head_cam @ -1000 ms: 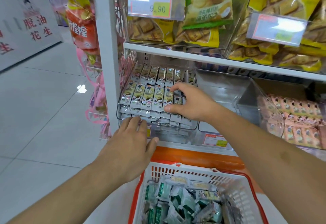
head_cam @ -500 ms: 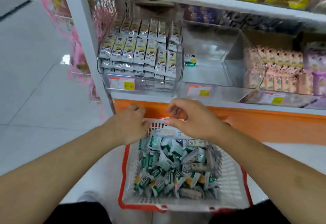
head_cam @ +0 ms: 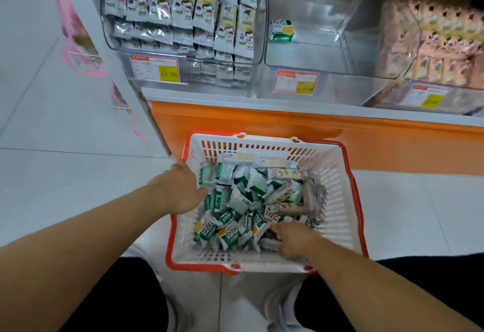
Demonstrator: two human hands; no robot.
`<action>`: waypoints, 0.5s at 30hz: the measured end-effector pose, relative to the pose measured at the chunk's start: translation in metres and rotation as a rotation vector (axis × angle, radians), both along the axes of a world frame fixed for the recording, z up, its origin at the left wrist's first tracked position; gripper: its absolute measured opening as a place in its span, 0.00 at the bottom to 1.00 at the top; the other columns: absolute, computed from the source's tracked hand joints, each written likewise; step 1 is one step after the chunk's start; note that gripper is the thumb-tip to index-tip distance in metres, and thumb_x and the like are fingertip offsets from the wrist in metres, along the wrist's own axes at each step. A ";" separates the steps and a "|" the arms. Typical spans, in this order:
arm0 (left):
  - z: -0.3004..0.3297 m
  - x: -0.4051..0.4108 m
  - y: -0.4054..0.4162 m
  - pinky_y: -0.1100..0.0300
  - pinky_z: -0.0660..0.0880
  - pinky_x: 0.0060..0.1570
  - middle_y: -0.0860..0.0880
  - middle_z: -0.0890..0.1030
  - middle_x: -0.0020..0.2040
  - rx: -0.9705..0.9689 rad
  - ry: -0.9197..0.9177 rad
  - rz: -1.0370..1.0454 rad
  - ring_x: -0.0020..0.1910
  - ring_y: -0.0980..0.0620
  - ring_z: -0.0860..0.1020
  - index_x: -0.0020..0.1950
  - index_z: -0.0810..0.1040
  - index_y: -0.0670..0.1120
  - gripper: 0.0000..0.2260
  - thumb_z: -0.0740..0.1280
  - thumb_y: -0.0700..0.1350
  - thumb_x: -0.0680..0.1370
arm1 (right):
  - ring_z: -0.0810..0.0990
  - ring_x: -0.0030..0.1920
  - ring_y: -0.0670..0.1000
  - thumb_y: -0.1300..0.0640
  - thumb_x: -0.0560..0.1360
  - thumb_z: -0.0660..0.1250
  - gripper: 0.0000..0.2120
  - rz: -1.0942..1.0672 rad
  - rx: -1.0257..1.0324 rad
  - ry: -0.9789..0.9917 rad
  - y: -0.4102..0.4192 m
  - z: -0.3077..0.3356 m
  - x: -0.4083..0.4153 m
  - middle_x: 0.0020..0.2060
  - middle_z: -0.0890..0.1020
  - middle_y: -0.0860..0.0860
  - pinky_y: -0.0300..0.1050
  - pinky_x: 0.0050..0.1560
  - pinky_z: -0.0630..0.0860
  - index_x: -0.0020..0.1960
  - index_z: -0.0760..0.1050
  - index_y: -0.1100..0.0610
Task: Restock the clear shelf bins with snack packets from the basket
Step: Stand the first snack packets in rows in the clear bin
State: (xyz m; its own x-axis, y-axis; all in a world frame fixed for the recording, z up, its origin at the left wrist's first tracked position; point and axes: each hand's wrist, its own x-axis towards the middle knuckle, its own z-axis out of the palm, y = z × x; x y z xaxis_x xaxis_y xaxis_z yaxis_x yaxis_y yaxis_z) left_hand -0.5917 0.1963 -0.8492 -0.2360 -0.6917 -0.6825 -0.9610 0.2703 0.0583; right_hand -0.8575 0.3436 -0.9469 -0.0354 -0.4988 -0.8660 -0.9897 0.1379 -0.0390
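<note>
Filling the white, red-rimmed basket (head_cam: 337, 200): crinkled green-and-white snack packets (head_cam: 243, 200).

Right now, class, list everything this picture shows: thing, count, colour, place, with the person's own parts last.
basket: one, white with red rim, on the floor below the shelf
green snack packets: many, green and white, heaped in the basket
left bin: one, clear, packed with silver packets
middle bin: one, clear, holding a single green packet
right bin: one, clear, pink packets
price labels: three, white and yellow, bin fronts
left hand: at the basket's left wall
right hand: reaching among the packets
</note>
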 end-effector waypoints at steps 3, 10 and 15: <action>-0.002 -0.001 -0.002 0.45 0.71 0.70 0.28 0.55 0.79 0.012 0.009 0.029 0.74 0.33 0.68 0.79 0.40 0.28 0.47 0.51 0.68 0.83 | 0.81 0.60 0.58 0.55 0.80 0.69 0.24 -0.045 -0.025 -0.009 0.001 -0.002 0.001 0.62 0.80 0.56 0.49 0.57 0.79 0.75 0.69 0.52; 0.021 -0.001 -0.005 0.45 0.75 0.67 0.35 0.66 0.74 0.011 -0.040 -0.085 0.67 0.39 0.74 0.79 0.61 0.36 0.35 0.53 0.63 0.84 | 0.77 0.35 0.51 0.39 0.77 0.72 0.21 -0.085 0.064 -0.127 -0.025 0.033 0.000 0.36 0.78 0.51 0.45 0.39 0.76 0.42 0.78 0.57; 0.080 -0.020 -0.008 0.50 0.79 0.56 0.44 0.78 0.61 -0.041 -0.029 -0.203 0.57 0.45 0.79 0.67 0.76 0.43 0.17 0.60 0.51 0.84 | 0.76 0.34 0.46 0.36 0.77 0.71 0.17 -0.082 -0.111 -0.306 -0.063 0.123 0.011 0.36 0.79 0.45 0.43 0.38 0.72 0.44 0.81 0.51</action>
State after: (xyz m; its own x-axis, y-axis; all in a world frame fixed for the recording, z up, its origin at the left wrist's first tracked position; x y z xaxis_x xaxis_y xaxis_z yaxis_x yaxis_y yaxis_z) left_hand -0.6122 0.1884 -0.7692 -0.3537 -0.6594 -0.6634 -0.8877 0.4602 0.0160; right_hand -0.8465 0.2808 -0.8241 0.1737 -0.5972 -0.7831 -0.9155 0.1950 -0.3518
